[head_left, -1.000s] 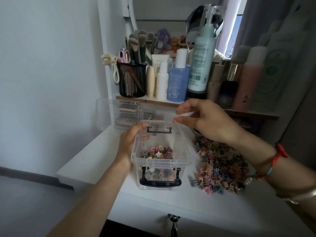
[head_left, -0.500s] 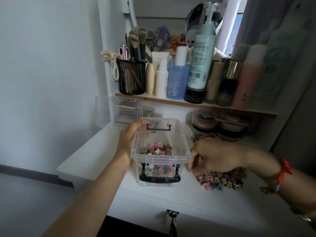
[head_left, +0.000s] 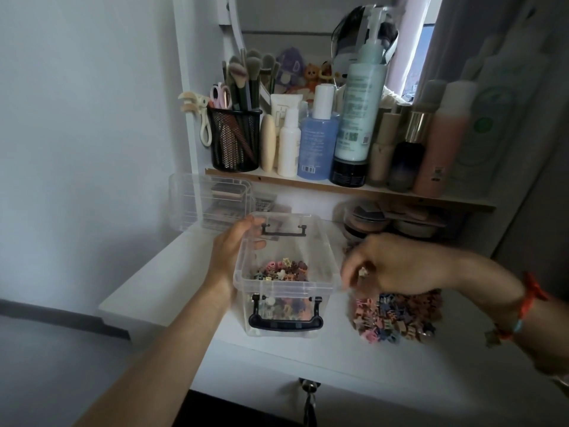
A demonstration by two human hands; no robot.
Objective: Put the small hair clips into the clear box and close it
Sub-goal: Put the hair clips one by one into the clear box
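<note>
The clear box [head_left: 286, 286] with black handles stands open on the white tabletop [head_left: 172, 282]. Several small colourful hair clips [head_left: 283, 271] lie on its bottom. My left hand [head_left: 231, 251] grips the box's left wall near the back corner, thumb inside. A loose pile of hair clips [head_left: 397, 318] lies just right of the box. My right hand [head_left: 397, 266] hovers over that pile beside the box's right rim, fingers pinched on a few clips, one pale clip showing between them.
A clear plastic lid or case [head_left: 197, 204] leans behind the box at the back left. A shelf [head_left: 338, 188] above holds bottles and a black mesh cup [head_left: 235, 140] of brushes. Round compacts [head_left: 366, 220] sit under it. A key [head_left: 308, 391] sticks out of the front edge.
My right hand went from above the box down to the pile, closed on clips and has now lifted slightly toward the box's right rim. The left hand has stayed on the box.
</note>
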